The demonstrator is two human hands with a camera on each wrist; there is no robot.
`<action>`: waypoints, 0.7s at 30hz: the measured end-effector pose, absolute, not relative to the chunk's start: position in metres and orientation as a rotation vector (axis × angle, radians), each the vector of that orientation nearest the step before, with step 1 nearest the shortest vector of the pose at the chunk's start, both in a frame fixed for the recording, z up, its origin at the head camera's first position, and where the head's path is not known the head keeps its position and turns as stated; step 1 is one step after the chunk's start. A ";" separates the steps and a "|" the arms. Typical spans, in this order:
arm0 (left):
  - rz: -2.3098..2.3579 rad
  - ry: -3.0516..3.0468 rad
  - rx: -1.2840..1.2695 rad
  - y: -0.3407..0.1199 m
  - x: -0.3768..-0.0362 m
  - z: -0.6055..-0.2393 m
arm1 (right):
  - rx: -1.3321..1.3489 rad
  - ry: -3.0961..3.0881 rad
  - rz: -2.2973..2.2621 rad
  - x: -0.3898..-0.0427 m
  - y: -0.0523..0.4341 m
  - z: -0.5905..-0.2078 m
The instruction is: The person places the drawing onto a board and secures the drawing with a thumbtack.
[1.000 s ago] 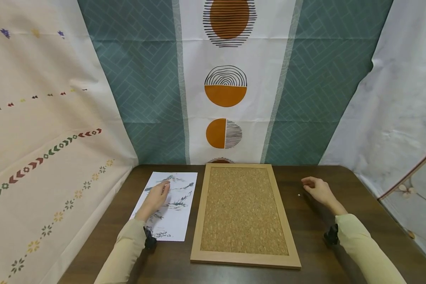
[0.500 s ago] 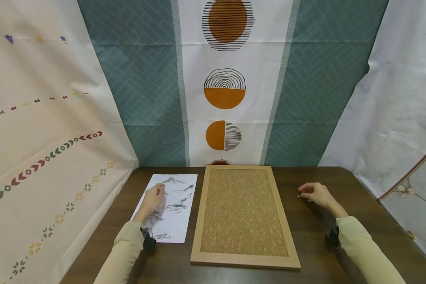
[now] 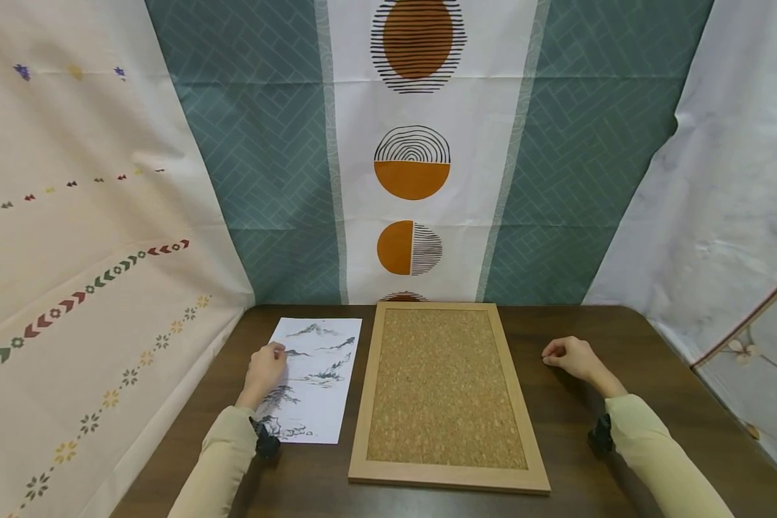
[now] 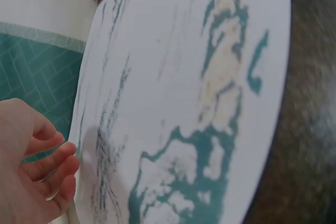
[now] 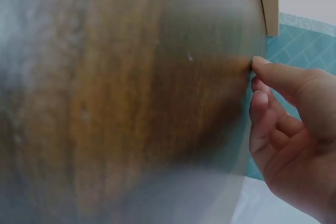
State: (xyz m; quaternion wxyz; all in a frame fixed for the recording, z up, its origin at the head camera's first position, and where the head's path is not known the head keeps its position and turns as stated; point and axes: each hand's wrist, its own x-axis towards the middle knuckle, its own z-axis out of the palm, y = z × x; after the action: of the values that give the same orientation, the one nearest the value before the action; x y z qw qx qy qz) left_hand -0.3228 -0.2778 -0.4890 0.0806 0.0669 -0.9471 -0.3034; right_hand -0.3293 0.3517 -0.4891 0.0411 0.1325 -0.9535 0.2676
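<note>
A white sheet of paper (image 3: 330, 363) printed with an ink mountain landscape lies left of a wood-framed cork board (image 3: 447, 381). My left hand (image 3: 265, 370) is over the sheet's left side. In the left wrist view its loosely bent fingers (image 4: 65, 163) are close by the paper's edge, with nothing between them. On the far side of the board, my right hand (image 3: 573, 357) is low over the table, thumb and forefinger together where a small shiny object lay earlier. The right wrist view shows the thumb tip (image 5: 258, 62) meeting the forefinger; the shiny object is hidden there.
Everything lies on a dark brown wooden table (image 3: 311, 482). Behind it hangs a green and white cloth (image 3: 285, 180) with orange circles. Patterned cloths also hang at the left (image 3: 91, 288) and right (image 3: 725, 216).
My left hand has drawn back leftward toward the paper's left edge. My right hand has come down to the small shiny object, closing thumb and forefinger over it; the object no longer shows.
</note>
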 end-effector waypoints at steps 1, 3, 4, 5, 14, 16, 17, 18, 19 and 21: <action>-0.904 -2.832 0.217 -0.279 -0.322 -0.490 | 0.403 -2.921 0.822 -0.329 0.352 -0.490; -0.906 -2.829 0.249 -0.280 -0.320 -0.491 | 0.397 -2.923 0.826 -0.329 0.352 -0.491; -0.906 -2.826 0.264 -0.281 -0.319 -0.491 | 0.401 -2.922 0.824 -0.330 0.352 -0.492; -0.907 -2.820 0.281 -0.282 -0.318 -0.491 | 0.400 -2.920 0.826 -0.330 0.351 -0.492; -0.867 -2.783 0.346 -0.288 -0.314 -0.492 | 0.369 -2.911 0.811 -0.331 0.351 -0.493; -0.858 -2.794 0.373 -0.290 -0.313 -0.492 | 0.361 -2.908 0.808 -0.331 0.351 -0.493; -0.853 -2.804 0.390 -0.290 -0.312 -0.492 | 0.358 -2.904 0.806 -0.330 0.351 -0.494; -0.851 -2.814 0.404 -0.291 -0.311 -0.492 | 0.356 -2.898 0.804 -0.330 0.351 -0.494; -0.855 -2.822 0.419 -0.291 -0.311 -0.492 | 0.354 -2.889 0.802 -0.330 0.351 -0.495; -0.870 -2.826 0.443 -0.292 -0.310 -0.492 | 0.352 -2.877 0.798 -0.329 0.351 -0.496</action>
State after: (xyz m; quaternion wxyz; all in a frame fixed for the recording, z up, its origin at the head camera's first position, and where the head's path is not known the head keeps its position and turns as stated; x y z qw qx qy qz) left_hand -0.3099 -0.2921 -0.4917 0.0759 0.1479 -0.9424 -0.2902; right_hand -0.3293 0.3506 -0.4961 0.0676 0.1168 -0.9548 0.2648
